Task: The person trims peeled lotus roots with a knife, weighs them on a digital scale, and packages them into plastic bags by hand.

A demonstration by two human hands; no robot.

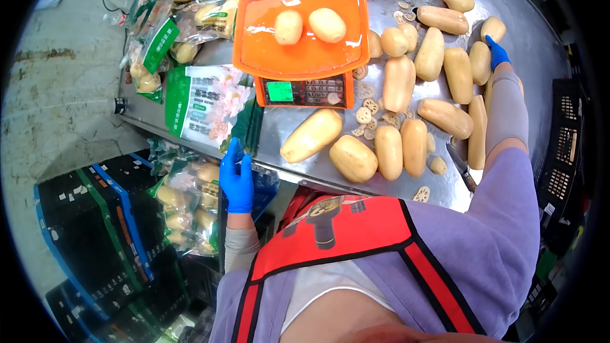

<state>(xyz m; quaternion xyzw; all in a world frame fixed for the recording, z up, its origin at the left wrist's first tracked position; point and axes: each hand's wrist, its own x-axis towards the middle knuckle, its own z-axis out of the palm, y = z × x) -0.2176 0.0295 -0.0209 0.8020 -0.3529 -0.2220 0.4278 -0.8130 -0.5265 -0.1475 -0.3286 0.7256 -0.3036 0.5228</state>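
My left hand [237, 181], in a blue glove, is at the table's front edge with its fingers apart and nothing in them. Just above its fingertips is a green-and-white printed packing bag [206, 105], lying flat. Stretched far to the right, my right hand [499, 55], also gloved in blue, has its fingers closed against the lower end of a peeled lotus root section [493, 28]; part of the grip is hidden. Another lotus root [480, 63] lies beside that hand. Two short lotus root pieces [308, 26] rest on the orange scale tray [254, 57].
Several lotus roots [399, 82] and cut slices [363, 115] are spread over the metal table [286, 181]. A knife [462, 168] lies near the front edge. Filled bags [216, 16] are piled at the back left, with more bagged roots [184, 209] below. Dark crates [95, 216] stand at left.
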